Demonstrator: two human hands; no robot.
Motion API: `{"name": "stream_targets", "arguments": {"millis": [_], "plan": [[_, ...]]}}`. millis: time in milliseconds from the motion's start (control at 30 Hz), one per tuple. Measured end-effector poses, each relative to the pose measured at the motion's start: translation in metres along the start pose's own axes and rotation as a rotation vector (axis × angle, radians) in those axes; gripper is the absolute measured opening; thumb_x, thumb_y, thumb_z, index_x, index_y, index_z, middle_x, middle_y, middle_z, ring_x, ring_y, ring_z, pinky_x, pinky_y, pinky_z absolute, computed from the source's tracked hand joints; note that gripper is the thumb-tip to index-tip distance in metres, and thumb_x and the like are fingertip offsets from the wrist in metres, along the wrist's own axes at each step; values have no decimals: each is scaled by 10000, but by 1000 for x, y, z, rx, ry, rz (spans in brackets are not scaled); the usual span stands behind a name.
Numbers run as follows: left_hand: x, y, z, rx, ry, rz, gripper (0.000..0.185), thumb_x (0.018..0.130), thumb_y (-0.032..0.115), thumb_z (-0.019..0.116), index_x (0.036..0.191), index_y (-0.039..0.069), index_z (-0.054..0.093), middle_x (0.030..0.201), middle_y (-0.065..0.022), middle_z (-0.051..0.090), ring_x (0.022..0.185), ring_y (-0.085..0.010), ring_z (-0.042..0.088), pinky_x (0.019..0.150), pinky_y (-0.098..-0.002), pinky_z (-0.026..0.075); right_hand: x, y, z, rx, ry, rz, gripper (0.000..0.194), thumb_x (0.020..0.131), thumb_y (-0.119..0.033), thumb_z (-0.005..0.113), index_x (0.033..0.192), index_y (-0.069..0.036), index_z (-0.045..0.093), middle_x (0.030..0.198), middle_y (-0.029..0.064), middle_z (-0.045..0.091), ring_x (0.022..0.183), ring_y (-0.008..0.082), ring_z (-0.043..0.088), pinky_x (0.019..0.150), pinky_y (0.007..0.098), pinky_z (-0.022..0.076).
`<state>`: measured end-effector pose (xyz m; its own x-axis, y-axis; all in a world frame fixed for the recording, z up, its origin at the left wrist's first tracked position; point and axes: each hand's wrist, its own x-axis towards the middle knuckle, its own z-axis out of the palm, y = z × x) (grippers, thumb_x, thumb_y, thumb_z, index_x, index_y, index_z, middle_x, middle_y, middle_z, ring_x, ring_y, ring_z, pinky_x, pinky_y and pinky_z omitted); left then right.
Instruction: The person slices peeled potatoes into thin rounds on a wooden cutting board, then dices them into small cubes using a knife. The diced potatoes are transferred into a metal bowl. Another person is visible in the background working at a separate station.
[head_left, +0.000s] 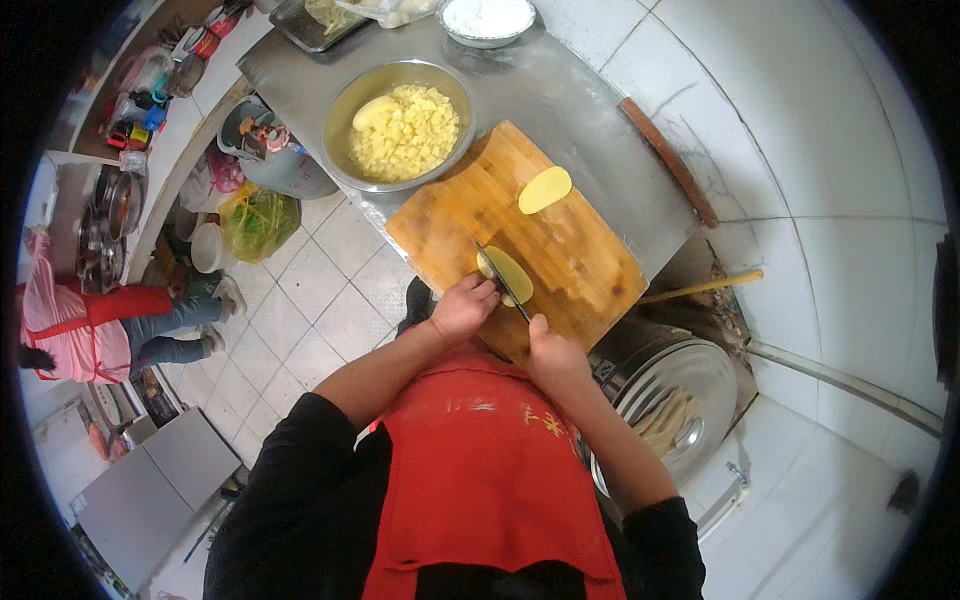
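Note:
A wooden cutting board (577, 277) lies at the near end of the steel table. My right hand (559, 356) grips a kitchen knife (504, 277), whose blade rests across a peeled potato piece (516, 275). Beside the blade, the curled fingers of my left hand (466, 306) hold that piece at its left end. Toward the board's far right edge lies another pale yellow potato piece (545, 190), cut side up. Just beyond the board's far left corner stands a steel bowl (335, 127). It contains diced potato (409, 139) and a larger peeled potato (373, 114).
At the table's far end are a bowl of white powder (487, 19) and a dark tray (289, 26). A lidded metal pot (712, 382) stands below, right of me. Leftward are a gas cylinder (285, 169), a yellow bag of greens (259, 221) and a person (75, 337) at a counter.

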<state>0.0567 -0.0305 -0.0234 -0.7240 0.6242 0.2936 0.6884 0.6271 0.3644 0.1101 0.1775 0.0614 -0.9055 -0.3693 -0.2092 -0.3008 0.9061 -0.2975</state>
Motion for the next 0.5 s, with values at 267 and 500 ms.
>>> {"name": "stream_targets", "arguments": {"millis": [267,500], "plan": [[-9,-12,6,-63,-93,-9,234,743,125,584,953,38,637,981,-93,580,935,-287,570,812,-355,510,-3,10,32,53,174,-24,160,803,-106,575,909,-38,476,663,172,639,557,337,653,482,444,519],[33,-11,-13,27,-59,1,499,733,92,616,1224,19,561,1281,-148,543,1235,-320,478,1003,-442,417,-31,6,-5,177,237,183,216,911,-189,568,932,1,468,628,187,608,531,356,633,461,458,494]]}}
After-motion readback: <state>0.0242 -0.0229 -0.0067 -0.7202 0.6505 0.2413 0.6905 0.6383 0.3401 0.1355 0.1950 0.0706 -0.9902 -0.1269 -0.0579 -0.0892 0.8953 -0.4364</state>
